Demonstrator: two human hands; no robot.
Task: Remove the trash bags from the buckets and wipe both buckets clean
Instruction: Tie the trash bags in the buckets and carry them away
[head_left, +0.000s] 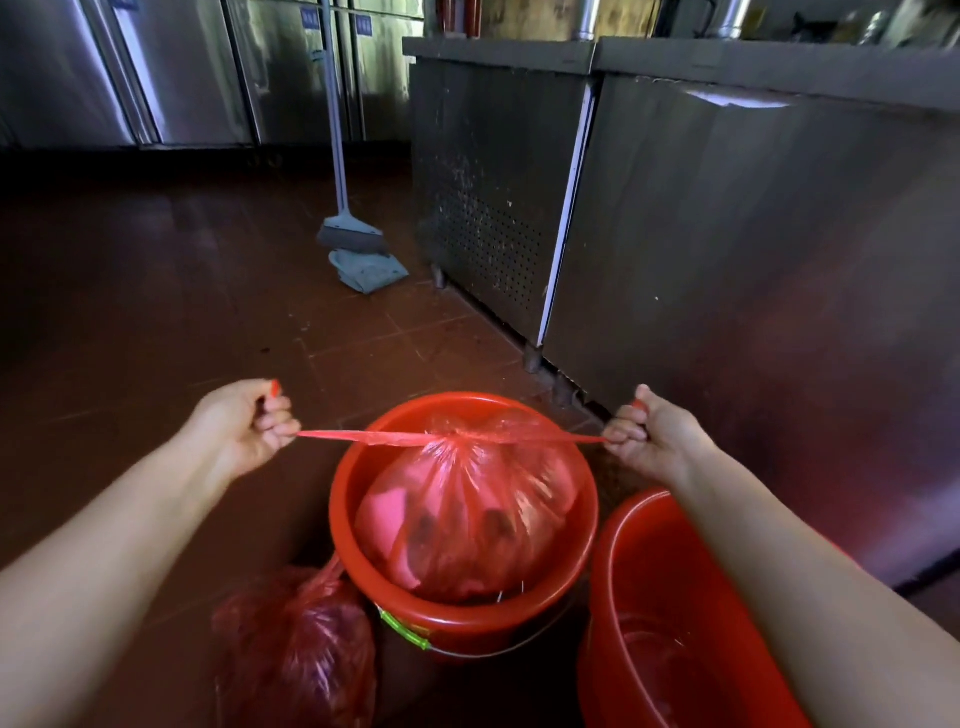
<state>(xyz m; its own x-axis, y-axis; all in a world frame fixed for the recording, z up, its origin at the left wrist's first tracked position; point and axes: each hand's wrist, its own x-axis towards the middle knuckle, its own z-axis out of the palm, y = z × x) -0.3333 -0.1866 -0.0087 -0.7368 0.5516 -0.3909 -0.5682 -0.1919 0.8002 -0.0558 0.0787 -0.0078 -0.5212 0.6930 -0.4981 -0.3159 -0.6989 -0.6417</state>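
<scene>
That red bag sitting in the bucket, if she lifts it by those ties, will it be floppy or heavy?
Probably floppy: the tied bag is thin, wrinkled film. It bulges with contents, so it likely sags with some weight. The ties, pulled taut between left hand and right hand, may stretch thin.

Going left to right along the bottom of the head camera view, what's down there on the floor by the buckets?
Tied red trash bag on the floor → red bucket with a knotted bag inside → second red bucket, no trash bag visible inside.

Knotted red trash bag inside red bucket, second tied bag on floor, bagless red bucket beside
</scene>
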